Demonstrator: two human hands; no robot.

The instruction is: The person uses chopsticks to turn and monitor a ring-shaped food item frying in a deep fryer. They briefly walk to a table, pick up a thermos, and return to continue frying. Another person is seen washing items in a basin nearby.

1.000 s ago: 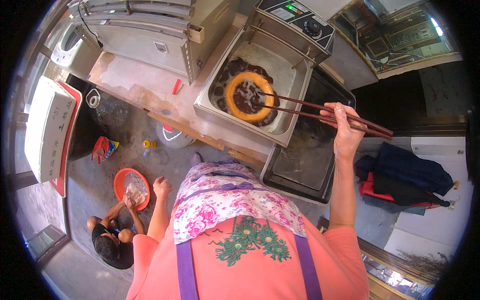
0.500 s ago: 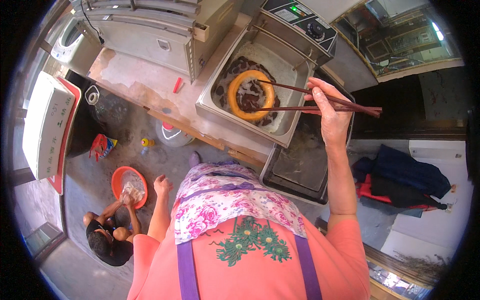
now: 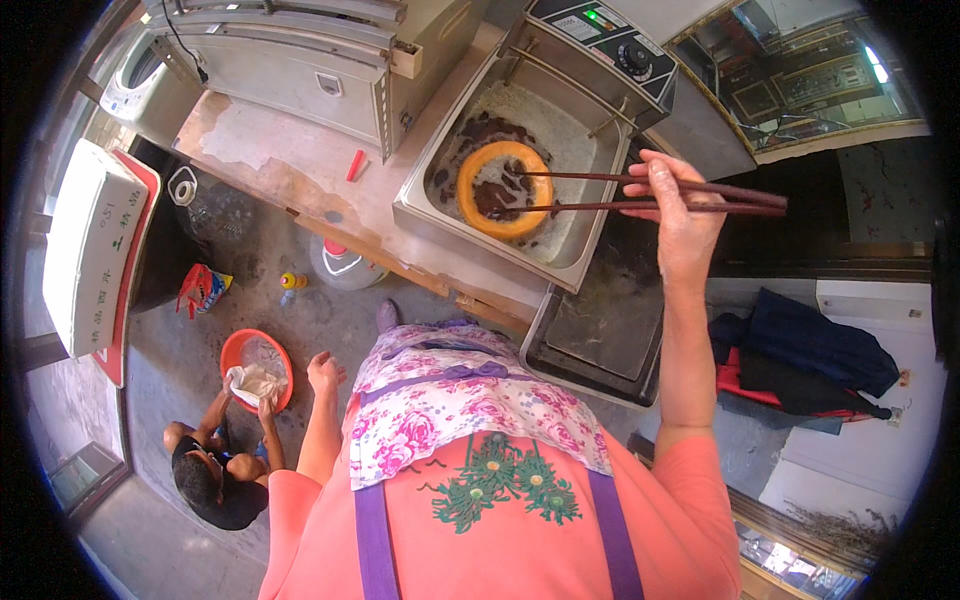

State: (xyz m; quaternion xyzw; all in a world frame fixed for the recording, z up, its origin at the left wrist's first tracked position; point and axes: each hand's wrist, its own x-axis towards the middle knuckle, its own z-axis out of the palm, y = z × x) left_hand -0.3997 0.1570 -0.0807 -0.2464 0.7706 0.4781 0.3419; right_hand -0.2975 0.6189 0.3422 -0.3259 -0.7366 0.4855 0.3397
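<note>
A golden ring of fried dough point(image 3: 470, 215) floats in the dark, bubbling oil of a steel deep fryer point(image 3: 430, 222). From the right, my right hand point(image 3: 682, 205) grips a pair of long brown chopsticks point(image 3: 740, 198). They are spread apart, and their tips reach over the right side of the ring into its middle. Whether they press on the dough is hard to tell. My left hand point(image 3: 325, 370) hangs low by my left side, away from the fryer. Its fingers are loosely curled, with nothing seen in them.
A control box with a dial point(image 3: 635, 58) stands behind the fryer. A red marker point(image 3: 356, 165) lies on the worktop. A dark tray point(image 3: 595, 335) sits below right. At lower left, a crouching co-worker point(image 3: 215, 480) handles white cloth point(image 3: 255, 387) in an orange basin point(image 3: 287, 365).
My right hand and the chopsticks have shifted slightly right, drawing the tips back toward the ring's right side. The co-worker's hands have moved apart and the cloth is spread out.
</note>
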